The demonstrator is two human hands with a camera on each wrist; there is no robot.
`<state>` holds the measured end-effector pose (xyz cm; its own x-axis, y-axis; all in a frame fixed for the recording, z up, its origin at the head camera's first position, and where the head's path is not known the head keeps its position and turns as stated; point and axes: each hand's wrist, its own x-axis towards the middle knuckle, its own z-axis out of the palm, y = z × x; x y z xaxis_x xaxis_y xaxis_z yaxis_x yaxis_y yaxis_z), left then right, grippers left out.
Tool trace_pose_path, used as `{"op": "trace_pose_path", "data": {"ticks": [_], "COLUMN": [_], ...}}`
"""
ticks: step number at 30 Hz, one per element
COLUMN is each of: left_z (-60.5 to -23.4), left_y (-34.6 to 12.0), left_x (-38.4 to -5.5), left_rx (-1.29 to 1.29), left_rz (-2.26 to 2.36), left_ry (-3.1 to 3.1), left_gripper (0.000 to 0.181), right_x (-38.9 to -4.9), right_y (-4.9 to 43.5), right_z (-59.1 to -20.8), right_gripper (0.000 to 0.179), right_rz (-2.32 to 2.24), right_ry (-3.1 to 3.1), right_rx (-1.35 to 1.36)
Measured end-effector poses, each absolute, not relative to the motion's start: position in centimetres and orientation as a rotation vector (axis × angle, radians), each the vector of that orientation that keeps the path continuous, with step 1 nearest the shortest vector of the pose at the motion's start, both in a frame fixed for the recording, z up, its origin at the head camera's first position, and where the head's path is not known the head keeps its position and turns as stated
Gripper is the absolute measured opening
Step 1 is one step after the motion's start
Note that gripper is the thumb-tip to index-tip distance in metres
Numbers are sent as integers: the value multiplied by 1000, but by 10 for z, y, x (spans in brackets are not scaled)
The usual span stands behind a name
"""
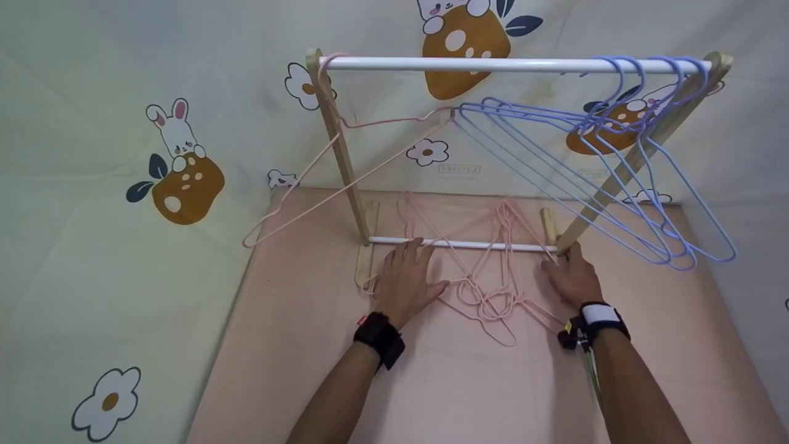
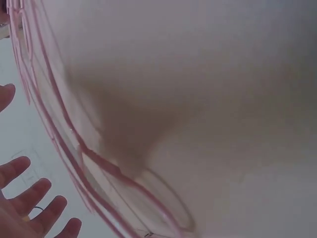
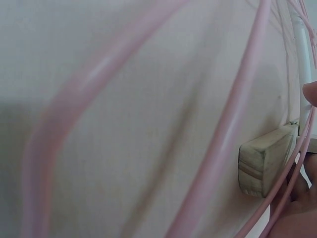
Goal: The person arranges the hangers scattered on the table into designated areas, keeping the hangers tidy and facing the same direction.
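A pile of pink hangers lies tangled on the pink surface beneath a wooden rack. My left hand is over the left side of the pile, by the rack's white lower bar. In the left wrist view, its fingers are spread apart beside pink hanger wire. At the foot of the rack's right post, my right hand reaches to the pile's right edge. Its thumb stands apart from the bent fingers, near the wooden foot, with hanger wires crossing in front.
Several blue hangers hang at the right end of the white top bar. One pink hanger hangs at its left end, by the left post. A printed cloth with rabbits and flowers surrounds the pink surface.
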<state>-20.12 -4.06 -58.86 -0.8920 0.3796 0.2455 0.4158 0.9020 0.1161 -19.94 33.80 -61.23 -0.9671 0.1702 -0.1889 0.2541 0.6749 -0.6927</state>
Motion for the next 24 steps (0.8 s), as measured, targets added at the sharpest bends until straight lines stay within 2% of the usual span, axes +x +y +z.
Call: {"op": "trace_pose_path", "data": {"ticks": [3,11,24], "left_z": [-593,-600,-605], "left_y": [-41,-40,-38], "left_x": [-201,-201,-201], "left_rx": [-607,-589,-561], "left_rz": [-237,-270,-215], "left_ry": [-2883,-2954,-2922], "left_gripper": [83,73,74], "right_x": [-200,-200,-198], "right_y": [338,337,336], "right_z": [-612,-612,-609], "right_gripper": [76,74,77], "right_rz": [-1187,-1195,-1151], "right_ry": [2767,2798,2814], "right_rx": [354,346,333]}}
